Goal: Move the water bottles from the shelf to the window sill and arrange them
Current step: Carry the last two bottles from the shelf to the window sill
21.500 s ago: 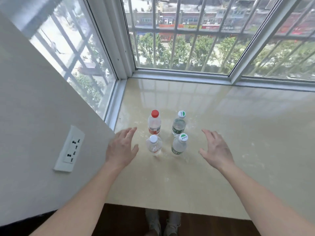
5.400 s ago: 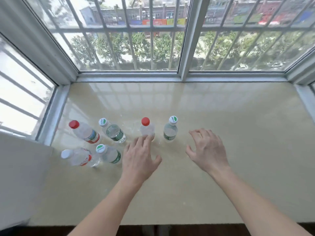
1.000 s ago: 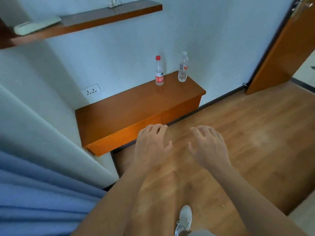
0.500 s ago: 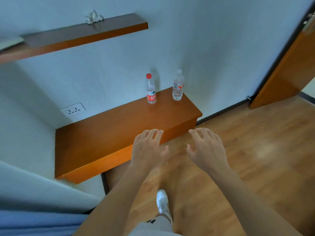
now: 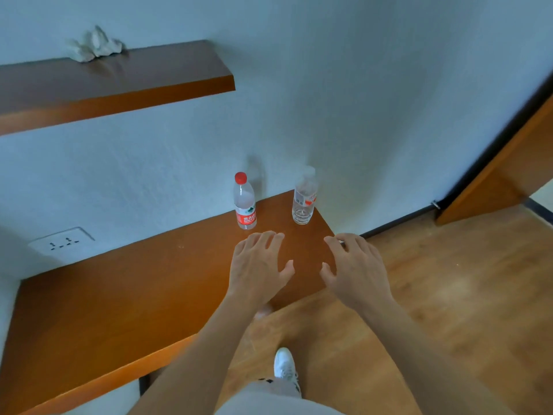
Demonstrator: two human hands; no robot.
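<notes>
Two bottles [image 5: 245, 202] [image 5: 303, 199] on shelf [image 5: 119, 295], both hands [image 5: 257, 271] [image 5: 357, 272] spread

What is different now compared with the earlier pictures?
The person has left the window sill and walked up to the shelf. The left hand and right hand have come forward toward its end, close to the red-capped bottle and the white-capped bottle. Both hands stay open and empty; both bottles stay upright, untouched.
</notes>
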